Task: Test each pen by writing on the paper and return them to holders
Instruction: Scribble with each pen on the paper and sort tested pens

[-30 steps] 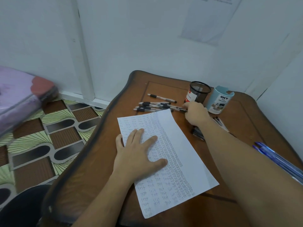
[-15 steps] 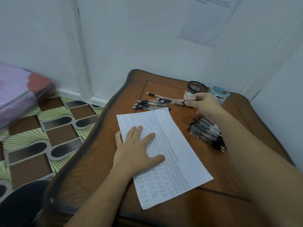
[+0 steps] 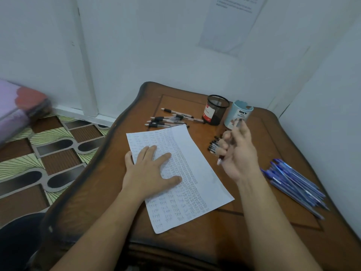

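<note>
My right hand (image 3: 237, 153) hangs above the table (image 3: 273, 139), fingers curled round one pen (image 3: 219, 160) whose tip points down toward the paper's right edge; blur hides the exact grip. My left hand (image 3: 150, 173) lies flat with fingers spread, pressing down the paper (image 3: 197, 173).

The sheet is crowded with small written marks, so I judge many tests are done. No pen sticks out of the black mesh holder (image 3: 216, 109) or the pale blue holder (image 3: 238, 116) at the far side, so all the returning looks left to do. Loose pens lie in three lots: black-grip pens (image 3: 168, 120) just beyond the paper, a dark pile (image 3: 214, 146) beside my right hand, and blue pens (image 3: 295, 184) near the right edge, where a nudge could roll them off. Bare wood between paper and blue pens leaves room to move.
</note>
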`<state>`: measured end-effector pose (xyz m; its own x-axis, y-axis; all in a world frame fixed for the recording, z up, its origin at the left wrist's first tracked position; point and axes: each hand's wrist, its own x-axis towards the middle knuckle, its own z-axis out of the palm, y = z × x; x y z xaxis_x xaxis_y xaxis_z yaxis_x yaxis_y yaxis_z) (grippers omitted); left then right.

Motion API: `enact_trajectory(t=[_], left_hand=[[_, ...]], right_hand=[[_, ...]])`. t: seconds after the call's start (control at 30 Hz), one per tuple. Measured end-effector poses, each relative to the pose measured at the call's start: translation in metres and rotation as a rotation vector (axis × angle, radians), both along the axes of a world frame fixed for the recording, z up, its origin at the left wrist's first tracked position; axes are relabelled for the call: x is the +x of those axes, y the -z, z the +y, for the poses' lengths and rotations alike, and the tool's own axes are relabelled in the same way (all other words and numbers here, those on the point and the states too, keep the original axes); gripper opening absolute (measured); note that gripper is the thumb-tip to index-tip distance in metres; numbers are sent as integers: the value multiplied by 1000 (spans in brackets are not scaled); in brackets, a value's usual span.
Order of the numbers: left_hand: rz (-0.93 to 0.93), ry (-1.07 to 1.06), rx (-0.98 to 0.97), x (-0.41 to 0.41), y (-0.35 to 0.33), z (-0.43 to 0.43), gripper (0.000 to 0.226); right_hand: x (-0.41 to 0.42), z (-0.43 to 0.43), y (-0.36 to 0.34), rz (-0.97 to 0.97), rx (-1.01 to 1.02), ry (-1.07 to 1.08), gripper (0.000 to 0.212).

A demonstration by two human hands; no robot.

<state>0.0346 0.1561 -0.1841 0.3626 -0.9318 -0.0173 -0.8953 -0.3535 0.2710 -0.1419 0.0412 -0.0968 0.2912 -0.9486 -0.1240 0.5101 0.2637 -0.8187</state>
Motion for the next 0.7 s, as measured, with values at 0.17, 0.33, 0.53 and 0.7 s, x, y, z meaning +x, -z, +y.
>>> enact_trajectory(t=[0.17, 0.33, 0.53, 0.7], left_hand=[[-2, -5, -2, -1, 0, 0, 85], [-1, -7, -6, 0, 1, -1, 83], [-5, -4, -4, -1, 1, -1, 83], [-5, -8, -2, -1, 0, 0, 81]], right_hand=[[-2, 17, 13, 280, -28, -97, 36], [-6, 21, 20, 333, -86, -121, 23], [-19, 18, 36, 153, 5, -138, 42], [-25, 11, 57, 284, -13, -154, 66]])
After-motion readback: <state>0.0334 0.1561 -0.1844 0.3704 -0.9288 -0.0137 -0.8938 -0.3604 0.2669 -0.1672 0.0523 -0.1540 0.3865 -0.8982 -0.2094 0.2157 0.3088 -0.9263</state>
